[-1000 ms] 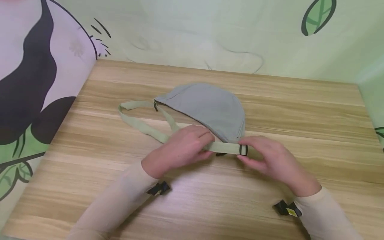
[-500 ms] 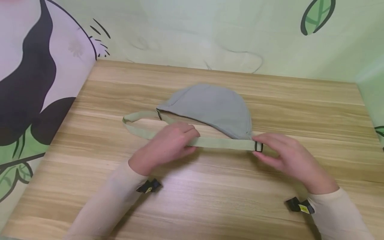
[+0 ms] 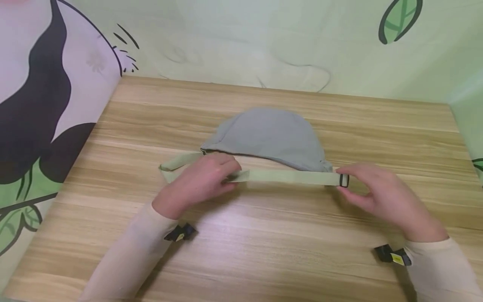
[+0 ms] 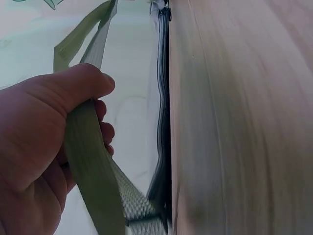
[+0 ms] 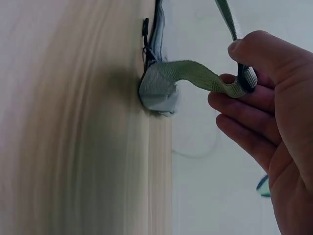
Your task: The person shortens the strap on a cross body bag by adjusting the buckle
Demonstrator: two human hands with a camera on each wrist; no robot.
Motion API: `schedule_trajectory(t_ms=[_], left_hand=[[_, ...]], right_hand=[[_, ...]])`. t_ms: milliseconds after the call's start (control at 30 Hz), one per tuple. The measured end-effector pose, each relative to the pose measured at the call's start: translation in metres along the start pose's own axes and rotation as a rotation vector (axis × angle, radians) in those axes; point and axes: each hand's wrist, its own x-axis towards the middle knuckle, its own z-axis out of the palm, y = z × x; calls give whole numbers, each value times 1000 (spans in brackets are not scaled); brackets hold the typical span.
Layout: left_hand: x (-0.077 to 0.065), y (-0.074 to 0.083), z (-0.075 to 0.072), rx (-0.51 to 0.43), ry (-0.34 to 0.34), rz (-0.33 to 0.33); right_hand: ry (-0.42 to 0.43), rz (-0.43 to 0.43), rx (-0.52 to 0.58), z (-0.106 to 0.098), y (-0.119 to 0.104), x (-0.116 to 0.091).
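Observation:
A grey half-moon waist bag (image 3: pixel 271 134) lies on the wooden table, its zip edge (image 4: pixel 163 98) facing the person. Its light green webbing strap (image 3: pixel 290 176) is stretched sideways in front of it. My left hand (image 3: pixel 198 180) grips the strap, thumb on top and fingers curled under in the left wrist view. My right hand (image 3: pixel 388 197) pinches the strap's other end at a black slider buckle (image 3: pixel 344 180). From that buckle a short piece of strap (image 5: pixel 200 77) curves back to the bag's corner in the right wrist view. A slack loop (image 3: pixel 181 160) sticks out left of my left hand.
The wooden table (image 3: pixel 264 247) meets a pale green wall (image 3: pixel 234 42) at the back. A panel with a black-and-white cartoon drawing (image 3: pixel 49 84) borders it on the left. Another wall (image 3: pixel 466 84) rises at the right.
My hands have drawn apart, left hand leftward and right hand rightward, with the buckle moving right. The strap between them has lengthened and the loop at left has shrunk. The bag has shifted slightly right and turned.

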Motion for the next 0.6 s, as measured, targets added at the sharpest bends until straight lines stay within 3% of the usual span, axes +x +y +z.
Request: schedule_trajectory(t_ms=[167, 333, 600], left_hand=[[-3, -3, -3, -7, 9, -33], [-5, -5, -4, -18, 6, -42], [-7, -9, -4, -26, -26, -39]], right_hand=[[39, 49, -27, -7, 6, -8], [65, 45, -53, -10, 9, -12], [33, 86, -64, -18, 13, -17]])
